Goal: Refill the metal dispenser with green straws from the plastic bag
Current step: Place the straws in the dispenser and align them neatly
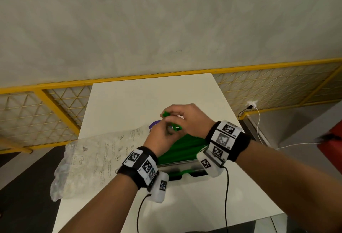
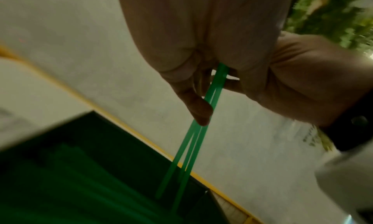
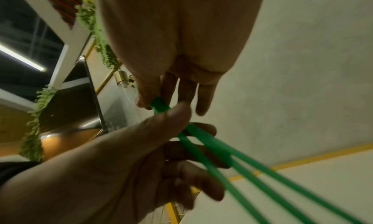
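Over the open metal dispenser (image 1: 178, 164) both hands hold a few green straws (image 1: 175, 128). The box is packed with green straws (image 1: 185, 145) and shows dark green in the left wrist view as the dispenser (image 2: 80, 179). My left hand (image 1: 167, 128) grips the held straws (image 2: 212, 100) partway down, and their lower ends reach into the box. My right hand (image 1: 171, 115) pinches the top ends of the straws (image 3: 159, 107) between thumb and fingertips, just above the left hand (image 3: 181, 141). The crumpled clear plastic bag (image 1: 88, 160) lies flat to the left.
The white table (image 1: 148, 93) is narrow, with dark floor off its left edge. A yellow mesh railing (image 1: 55, 106) runs behind it. A purple round object (image 1: 155, 123) lies partly hidden under the hands. A wall socket with white cable (image 1: 251, 105) and a red object (image 1: 331, 140) are at right.
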Tool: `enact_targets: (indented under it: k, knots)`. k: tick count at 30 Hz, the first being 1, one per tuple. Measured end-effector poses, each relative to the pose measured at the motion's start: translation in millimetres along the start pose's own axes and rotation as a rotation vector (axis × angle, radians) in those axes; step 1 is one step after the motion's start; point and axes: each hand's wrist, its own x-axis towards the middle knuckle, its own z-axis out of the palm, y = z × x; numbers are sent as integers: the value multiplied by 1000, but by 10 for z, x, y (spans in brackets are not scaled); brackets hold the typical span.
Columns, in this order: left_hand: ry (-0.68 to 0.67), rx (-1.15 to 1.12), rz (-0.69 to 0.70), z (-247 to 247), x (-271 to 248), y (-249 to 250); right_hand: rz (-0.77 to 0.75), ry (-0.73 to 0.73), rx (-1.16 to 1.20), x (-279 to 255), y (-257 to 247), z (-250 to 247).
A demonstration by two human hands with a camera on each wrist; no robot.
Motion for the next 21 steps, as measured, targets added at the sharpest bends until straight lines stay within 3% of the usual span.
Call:
enact_targets:
  k: [7, 11, 14, 19, 21]
  knots:
    - [78, -154, -96, 90, 10, -114, 111, -92, 201, -66, 242, 106]
    - [161, -465, -241, 95, 22, -198, 277, -272, -206, -173, 663, 56]
    - [120, -667, -321, 109, -6, -245, 333, -338, -317, -242, 849, 150]
    - [160, -639, -384, -33, -49, -403, 391, -429, -437, -282, 977, 215]
    - [238, -482, -373, -124, -50, -488, 407, -463, -518, -305, 1047, 209]
